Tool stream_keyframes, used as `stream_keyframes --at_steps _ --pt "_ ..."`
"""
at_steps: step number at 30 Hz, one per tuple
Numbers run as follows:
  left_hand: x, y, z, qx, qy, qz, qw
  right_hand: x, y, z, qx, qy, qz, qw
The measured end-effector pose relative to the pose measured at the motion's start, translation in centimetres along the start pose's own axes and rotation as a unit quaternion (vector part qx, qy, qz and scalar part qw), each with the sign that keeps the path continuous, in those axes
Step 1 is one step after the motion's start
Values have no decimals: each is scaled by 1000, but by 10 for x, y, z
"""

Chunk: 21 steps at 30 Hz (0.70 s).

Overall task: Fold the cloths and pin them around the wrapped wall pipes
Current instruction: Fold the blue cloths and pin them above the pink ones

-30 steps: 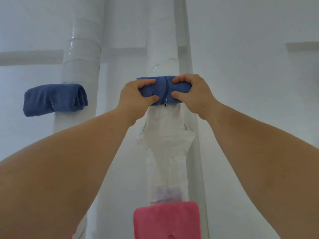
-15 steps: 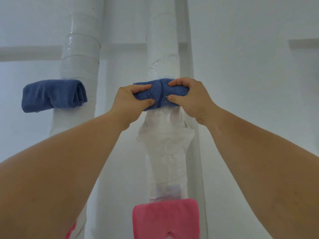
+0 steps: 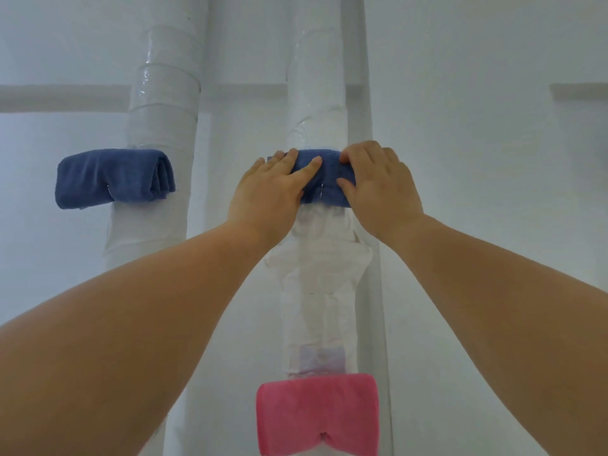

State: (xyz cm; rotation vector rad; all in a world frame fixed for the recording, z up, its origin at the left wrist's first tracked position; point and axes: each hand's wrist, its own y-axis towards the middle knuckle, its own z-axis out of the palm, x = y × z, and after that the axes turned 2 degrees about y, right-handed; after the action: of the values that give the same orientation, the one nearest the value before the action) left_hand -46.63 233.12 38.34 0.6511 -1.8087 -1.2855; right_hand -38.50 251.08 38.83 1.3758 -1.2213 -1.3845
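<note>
Left hand (image 3: 269,189) lies flat on the front of a folded blue cloth (image 3: 329,179), fingers straight and pressing the soft terry band, while the right hand (image 3: 381,189) arches over the band's other end, fingertips hooked on its top edge and thumb set against its face, seemingly clasping it, though the angle hides how far the fingers curl. Behind them stands a smooth white wall (image 3: 477,159) with two upright pipes. The left pipe (image 3: 164,103) is bound in glossy white tape laid in overlapping spiral turns; the right pipe (image 3: 317,93) wears the same shiny wrap above the hands and a looser, crumpled white sheet (image 3: 319,264) that bulges below them. Low on the right pipe a pink cloth (image 3: 316,413) is fastened as a broad, plush rectangle whose lower edges part in a small notch. On the left pipe a second blue cloth (image 3: 112,179) is pinned as a thick roll, its layered folds showing at the right end and its other end jutting well past the pipe. Between the two hands a thin metal pin (image 3: 321,192) hangs near-vertically in the held cloth.
</note>
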Motion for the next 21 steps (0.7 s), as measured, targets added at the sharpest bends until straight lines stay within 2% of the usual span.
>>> stream_keyframes --at_steps 3,6,11,21 --pt "0 -8 12 10 -14 -22 1000 4 -10 11 46 -47 -37 997" --pt "-4 -14 20 13 -34 -31 999 2 -18 20 101 -80 -17 991" --pt "-3 -14 26 25 -51 -44 997 2 -16 21 129 -78 -5 989" --pt "-5 -5 -12 130 41 -31 990 10 -7 -10 204 -144 -6 968"
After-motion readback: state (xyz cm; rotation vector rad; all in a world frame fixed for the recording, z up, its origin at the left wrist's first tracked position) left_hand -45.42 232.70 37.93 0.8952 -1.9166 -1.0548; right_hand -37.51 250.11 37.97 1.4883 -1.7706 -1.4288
